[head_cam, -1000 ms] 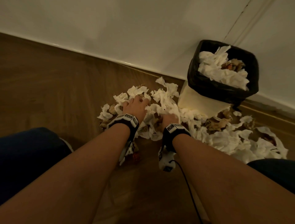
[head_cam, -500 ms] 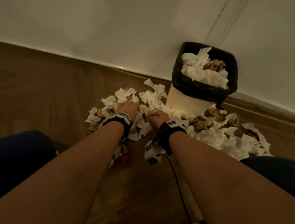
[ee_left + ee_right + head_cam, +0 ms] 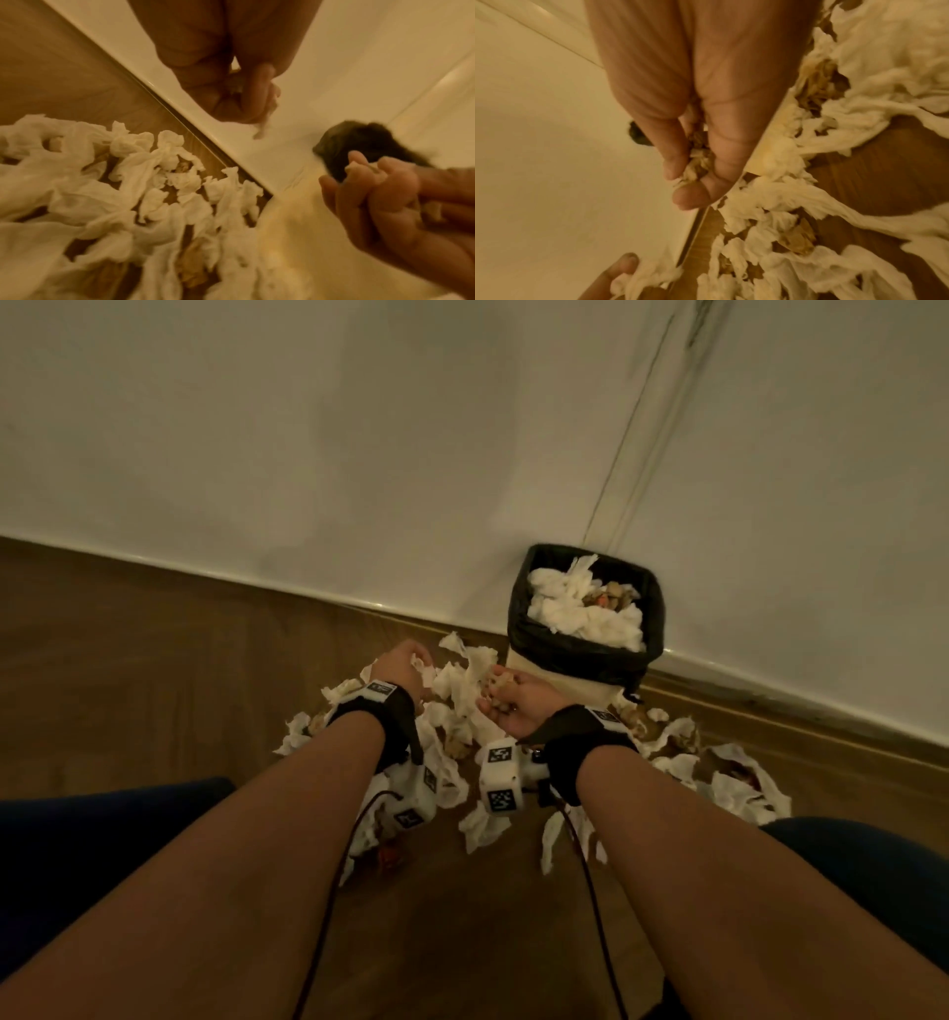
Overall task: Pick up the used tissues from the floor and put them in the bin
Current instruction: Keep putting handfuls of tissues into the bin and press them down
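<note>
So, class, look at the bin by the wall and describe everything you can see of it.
The bin is a small, squarish container with a pale cream body and a black liner bag folded over its rim. It stands upright on the wooden floor against the white wall, beyond the right hand. It is nearly full of crumpled white tissues, with some brownish scraps among them. More tissues lie on the floor around its base. Neither hand touches it.

The bin (image 3: 585, 654) stands on the floor (image 3: 154, 670) against the wall (image 3: 359, 454), holding tissues (image 3: 575, 608). More tissues (image 3: 739, 783) lie before and beside it.
</note>
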Action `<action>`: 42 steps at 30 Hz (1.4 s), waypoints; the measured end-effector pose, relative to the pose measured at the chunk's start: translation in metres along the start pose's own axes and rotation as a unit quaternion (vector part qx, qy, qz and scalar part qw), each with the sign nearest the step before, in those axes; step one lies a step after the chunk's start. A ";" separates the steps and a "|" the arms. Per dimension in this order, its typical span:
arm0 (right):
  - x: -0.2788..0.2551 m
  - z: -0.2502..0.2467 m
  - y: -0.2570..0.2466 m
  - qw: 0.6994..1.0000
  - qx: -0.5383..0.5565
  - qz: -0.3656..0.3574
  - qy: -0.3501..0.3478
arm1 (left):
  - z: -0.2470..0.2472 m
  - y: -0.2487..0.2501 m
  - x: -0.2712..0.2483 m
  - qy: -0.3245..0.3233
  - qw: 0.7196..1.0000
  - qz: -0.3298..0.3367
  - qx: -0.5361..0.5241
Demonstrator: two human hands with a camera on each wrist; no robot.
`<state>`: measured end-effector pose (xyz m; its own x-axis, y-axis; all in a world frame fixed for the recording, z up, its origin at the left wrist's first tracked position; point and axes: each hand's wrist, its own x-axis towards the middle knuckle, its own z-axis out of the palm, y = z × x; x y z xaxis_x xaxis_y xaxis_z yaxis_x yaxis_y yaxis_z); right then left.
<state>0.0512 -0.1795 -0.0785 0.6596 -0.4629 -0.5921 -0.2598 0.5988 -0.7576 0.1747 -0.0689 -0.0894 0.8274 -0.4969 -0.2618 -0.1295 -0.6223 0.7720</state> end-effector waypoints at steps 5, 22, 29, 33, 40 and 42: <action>-0.050 0.000 -0.044 0.999 0.019 -0.044 -0.018 | -0.011 0.056 -0.017 -0.014 1.000 0.013 -0.006; -0.098 -0.086 -0.143 0.943 -0.062 -0.276 0.175 | 0.017 0.209 -0.046 -0.026 0.980 0.184 0.075; -0.055 -0.110 -0.151 0.930 -0.103 -0.274 0.223 | 0.042 0.209 -0.012 -0.029 0.975 0.147 0.161; -0.026 -0.118 -0.156 0.909 -0.210 -0.264 0.244 | 0.056 0.196 0.016 -0.029 0.955 0.187 0.229; 0.027 -0.120 -0.159 0.870 -0.308 -0.259 0.284 | 0.079 0.202 0.054 -0.023 0.939 0.268 0.212; 0.039 -0.120 -0.157 0.846 -0.351 -0.279 0.289 | 0.087 0.202 0.061 -0.019 0.936 0.266 0.232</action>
<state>0.0332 -0.3698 -0.0155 0.4144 -0.9096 0.0294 -0.5105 -0.2592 -0.8199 0.1512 -0.2776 0.0006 0.5599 -0.8264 0.0598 -0.7474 -0.4727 0.4669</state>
